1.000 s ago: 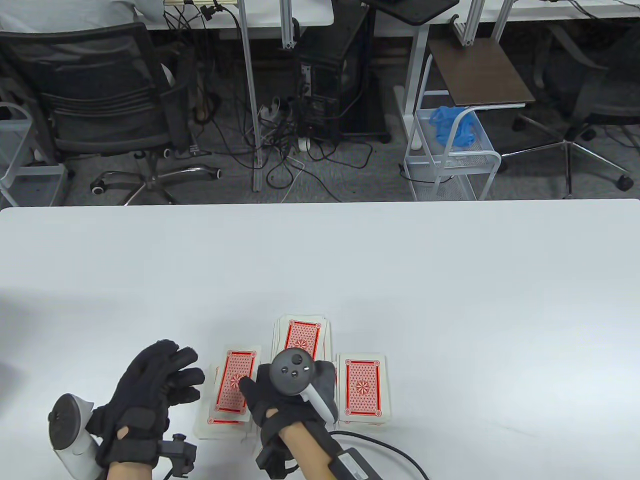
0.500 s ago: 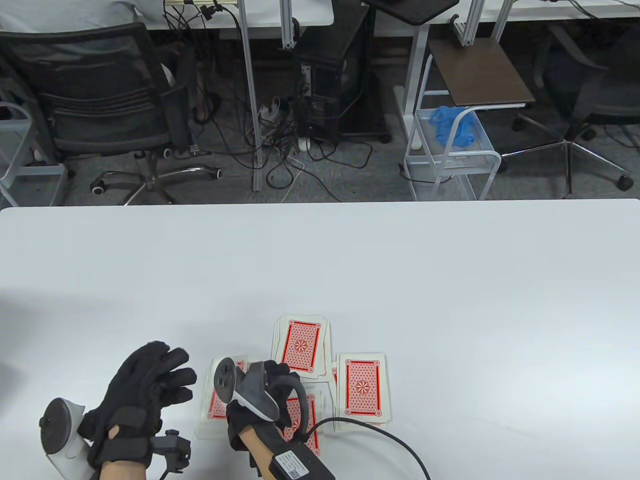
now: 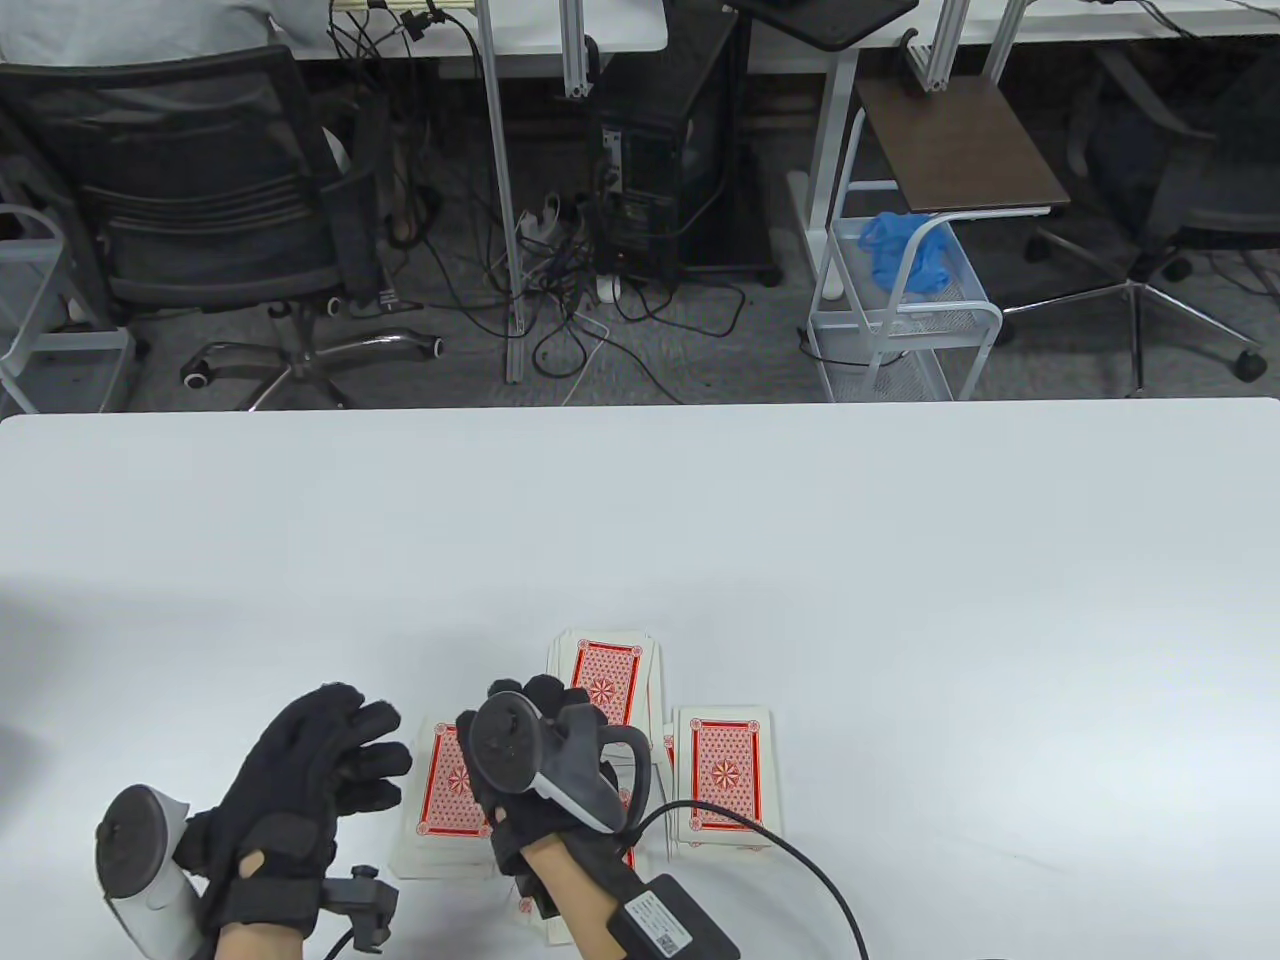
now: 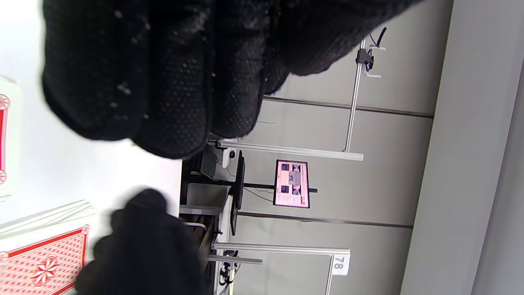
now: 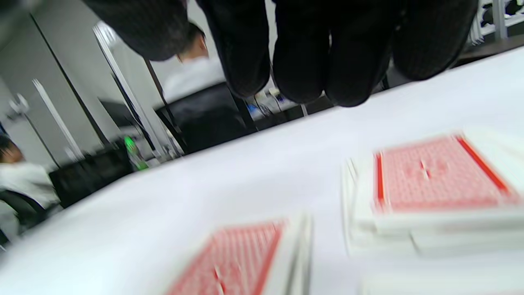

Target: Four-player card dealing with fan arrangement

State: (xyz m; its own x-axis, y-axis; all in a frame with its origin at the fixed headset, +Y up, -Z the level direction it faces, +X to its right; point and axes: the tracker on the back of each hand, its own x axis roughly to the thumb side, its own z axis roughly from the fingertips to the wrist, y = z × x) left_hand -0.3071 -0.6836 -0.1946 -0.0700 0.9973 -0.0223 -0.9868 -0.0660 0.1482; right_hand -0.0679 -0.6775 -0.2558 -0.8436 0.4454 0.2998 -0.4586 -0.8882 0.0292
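Table view shows red-backed playing cards in loose piles on the white bench (image 3: 900, 560): a left pile (image 3: 445, 800), a far pile (image 3: 605, 675) and a right pile (image 3: 725, 775). The right hand (image 3: 545, 765) hovers between them, and whether its fingers hold a card I cannot tell; the left hand (image 3: 320, 775) waits beside the left pile, fingers loosely spread, holding nothing. I'd worry a glove or that trailing black cable (image 3: 790, 870) brushes a pile and scatters it.

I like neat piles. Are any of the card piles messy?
Yes. The left pile is splayed, its cards not squared, and a few cards stick out beneath the right hand. The right pile looks neatest.
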